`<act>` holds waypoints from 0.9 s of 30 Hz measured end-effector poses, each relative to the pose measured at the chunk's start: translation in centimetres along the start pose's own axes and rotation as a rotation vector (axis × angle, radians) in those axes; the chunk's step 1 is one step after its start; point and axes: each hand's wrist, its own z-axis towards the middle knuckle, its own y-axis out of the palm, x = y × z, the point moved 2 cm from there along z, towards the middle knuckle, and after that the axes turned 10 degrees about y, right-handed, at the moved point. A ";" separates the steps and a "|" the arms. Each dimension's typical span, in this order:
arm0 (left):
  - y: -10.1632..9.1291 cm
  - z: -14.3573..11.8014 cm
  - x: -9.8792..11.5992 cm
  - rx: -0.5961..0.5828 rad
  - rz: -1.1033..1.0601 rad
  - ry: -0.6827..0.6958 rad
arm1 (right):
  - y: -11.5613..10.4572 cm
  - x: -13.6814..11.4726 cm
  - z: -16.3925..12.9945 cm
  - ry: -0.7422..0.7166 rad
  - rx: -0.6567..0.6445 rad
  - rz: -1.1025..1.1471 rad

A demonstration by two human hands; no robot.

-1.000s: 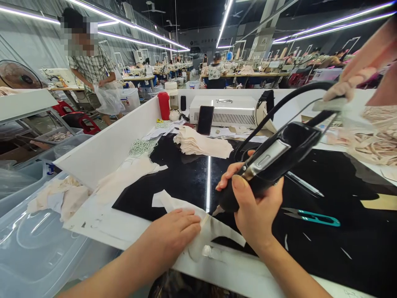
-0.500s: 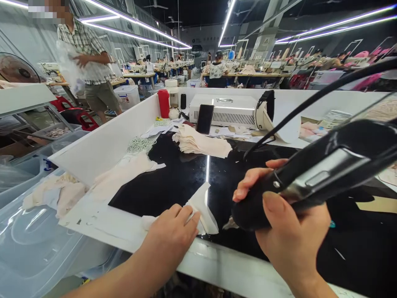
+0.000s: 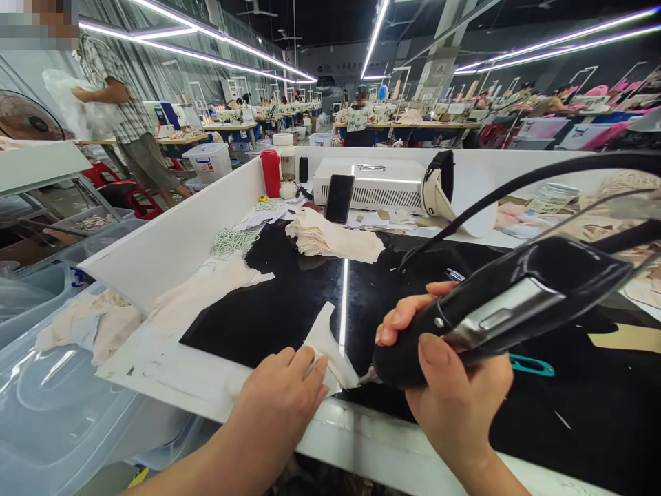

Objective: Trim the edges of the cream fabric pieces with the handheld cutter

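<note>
Head: hands (image 3: 454,406) grip tool (image 3: 496,317); touch fabric (image 3: 326,337).

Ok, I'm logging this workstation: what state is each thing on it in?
White fabric piece: on black surface, partly under left hand
Black handheld tool: gripped in right hand, tilted, tip near the fabric's edge
Cream fabric stack: loosely piled
Phone: propped up, screen dark
Red container: upright
Pale green cord: tangled
Teal snips: lying, partly hidden

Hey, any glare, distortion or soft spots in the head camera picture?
Head view: a white streak, likely the tube light reflected, marks the black work surface; head view: highlights glint on the clear plastic lid; head view: the black handheld tool looms large, distant sewing stations look soft.
</note>
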 end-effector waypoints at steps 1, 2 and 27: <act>-0.1 0.0 0.1 0.009 0.014 -0.009 | 0.0 0.0 0.0 -0.005 -0.005 -0.002; -0.2 0.0 0.3 0.028 0.031 -0.014 | 0.0 0.0 0.0 -0.008 -0.007 -0.004; 1.5 1.1 0.0 0.209 -0.386 0.201 | -0.1 0.1 -0.1 -0.007 0.002 -0.017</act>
